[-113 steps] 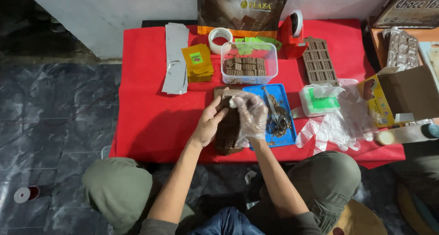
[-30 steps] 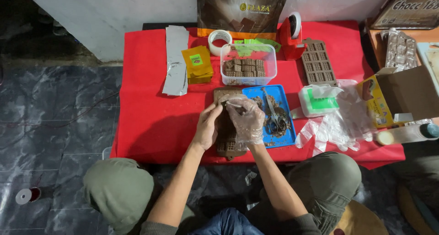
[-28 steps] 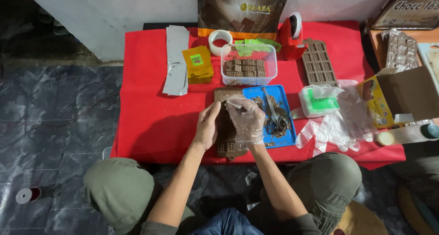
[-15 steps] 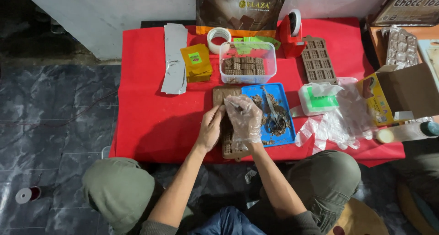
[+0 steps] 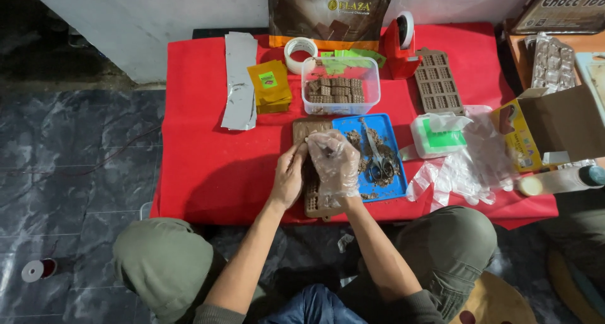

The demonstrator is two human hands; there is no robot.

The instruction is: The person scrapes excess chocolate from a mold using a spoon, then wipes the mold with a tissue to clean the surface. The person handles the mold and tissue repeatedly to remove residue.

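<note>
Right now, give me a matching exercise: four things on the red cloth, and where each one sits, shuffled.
Things:
1. scissors
2. clear tub of chocolate pieces
3. brown mould
4. roll of tape

Places:
A. under the left hand and the gloved right hand
B. on the blue tray
C. at the far side, left of the tub
D. beyond the tray, near the middle of the red cloth

Pairs: 1-B, 2-D, 3-A, 4-C

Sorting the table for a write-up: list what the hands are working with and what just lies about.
In use: left hand, gloved right hand, brown chocolate mould, blue tray.
Lying about: tape roll, foil strips, clear tub, cardboard box.
</note>
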